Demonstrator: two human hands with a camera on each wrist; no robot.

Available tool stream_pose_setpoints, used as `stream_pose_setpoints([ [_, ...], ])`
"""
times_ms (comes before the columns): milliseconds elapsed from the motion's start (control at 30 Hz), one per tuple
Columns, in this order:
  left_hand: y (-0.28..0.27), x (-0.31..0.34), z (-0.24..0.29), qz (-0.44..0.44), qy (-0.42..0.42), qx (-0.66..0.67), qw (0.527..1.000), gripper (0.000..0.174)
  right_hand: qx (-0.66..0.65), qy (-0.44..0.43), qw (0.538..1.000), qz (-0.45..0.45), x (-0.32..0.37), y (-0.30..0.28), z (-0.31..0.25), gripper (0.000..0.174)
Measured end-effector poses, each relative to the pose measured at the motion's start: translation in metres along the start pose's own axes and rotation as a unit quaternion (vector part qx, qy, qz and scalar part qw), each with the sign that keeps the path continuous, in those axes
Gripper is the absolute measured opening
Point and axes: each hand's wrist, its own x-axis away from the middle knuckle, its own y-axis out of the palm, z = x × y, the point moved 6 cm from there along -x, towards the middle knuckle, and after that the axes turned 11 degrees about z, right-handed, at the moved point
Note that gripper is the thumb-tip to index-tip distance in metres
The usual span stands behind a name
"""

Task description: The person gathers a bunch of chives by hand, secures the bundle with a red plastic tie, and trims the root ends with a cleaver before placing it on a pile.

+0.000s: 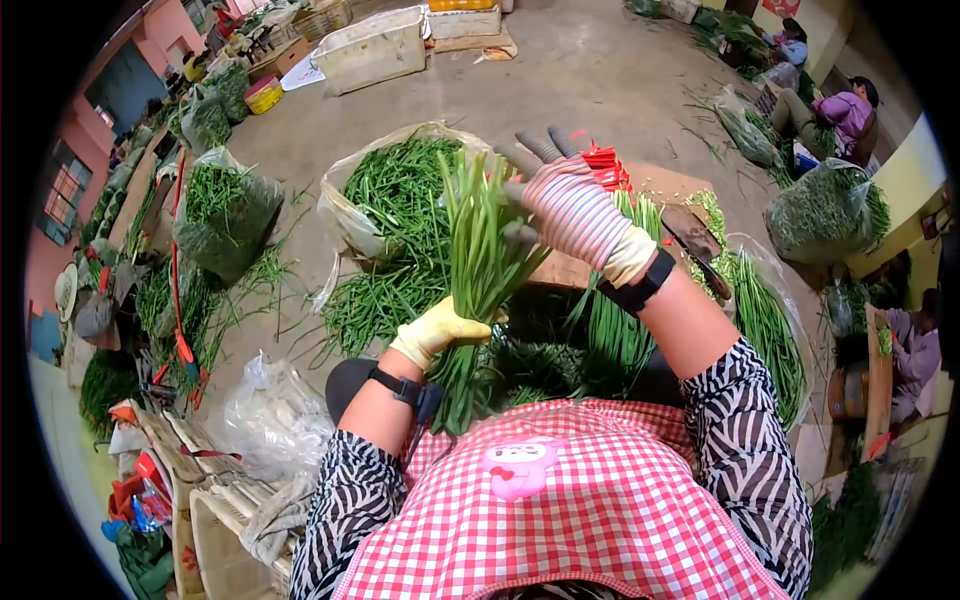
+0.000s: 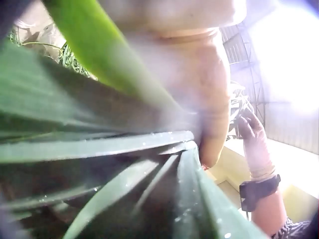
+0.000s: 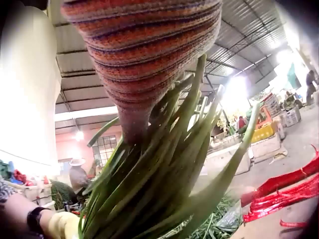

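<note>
My left hand (image 1: 440, 332), in a yellow glove, grips a bunch of garlic chives (image 1: 478, 235) around its lower part. The bunch stands upright, paler ends up and dark leaves hanging below the fist. At its upper right side is my right hand (image 1: 578, 205), in a striped glove with grey fingertips. Its fingers are spread and mostly straight, some pointing away and others touching the stalks. In the right wrist view, one finger (image 3: 134, 124) reaches in among the chives (image 3: 159, 169). Leaves fill much of the left wrist view beside the yellow glove (image 2: 199, 94).
A plastic bag of loose chives (image 1: 400, 190) sits ahead. To the right lie red ties (image 1: 607, 168), a knife (image 1: 705, 270) and more chives (image 1: 765, 320). A crate (image 1: 240, 530) stands at lower left. Several people sit along the right side, one in purple (image 1: 845, 120).
</note>
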Motion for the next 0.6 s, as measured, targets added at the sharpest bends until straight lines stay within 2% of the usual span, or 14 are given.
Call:
stream_pose_setpoints([
  [67, -0.001, -0.001, -0.002, 0.001, 0.001, 0.016, 1.000, 0.051, -0.004, 0.008, 1.000, -0.025, 0.001, 0.011, 0.007, 0.037],
  [100, -0.002, 0.001, -0.001, 0.000, -0.019, 0.005, 1.000, 0.052, -0.010, -0.020, 0.999, 0.046, 0.001, 0.004, 0.006, 0.027],
  [200, 0.001, 0.000, 0.001, 0.000, -0.019, 0.039, 0.999, 0.049, 0.042, 0.060, 0.996, -0.058, 0.005, 0.011, 0.021, 0.023],
  [233, 0.002, 0.001, 0.002, -0.001, -0.014, 0.041, 0.999, 0.047, 0.028, 0.058, 0.998, 0.021, 0.008, 0.010, 0.033, 0.016],
  [267, 0.001, 0.000, 0.000, -0.004, -0.017, 0.024, 1.000, 0.047, 0.097, 0.122, 0.988, -0.015, 0.009, 0.006, 0.050, 0.019],
  [333, -0.002, -0.003, -0.005, -0.008, -0.023, -0.008, 1.000, 0.048, 0.041, 0.165, 0.976, 0.138, 0.020, -0.035, 0.070, 0.026],
  [400, -0.004, -0.003, -0.010, 0.008, -0.015, 0.004, 1.000, 0.048, 0.064, 0.218, 0.936, 0.270, 0.043, -0.062, 0.117, 0.032],
  [433, -0.007, -0.005, -0.013, 0.007, -0.013, 0.009, 1.000, 0.048, 0.046, 0.219, 0.926, 0.303, 0.057, -0.076, 0.144, 0.029],
  [500, -0.010, -0.004, -0.009, 0.018, -0.013, 0.008, 1.000, 0.049, -0.108, 0.271, 0.889, 0.353, 0.065, -0.107, 0.152, 0.024],
  [533, -0.010, -0.003, -0.006, 0.029, -0.012, 0.015, 0.999, 0.050, -0.242, 0.316, 0.843, 0.361, 0.066, -0.128, 0.134, 0.022],
  [567, -0.011, -0.002, -0.004, 0.039, -0.012, 0.021, 0.999, 0.050, -0.274, 0.327, 0.862, 0.275, 0.064, -0.131, 0.118, 0.019],
  [600, -0.012, -0.003, -0.003, 0.048, -0.012, 0.027, 0.998, 0.051, -0.210, 0.335, 0.904, 0.160, 0.061, -0.133, 0.090, 0.018],
])
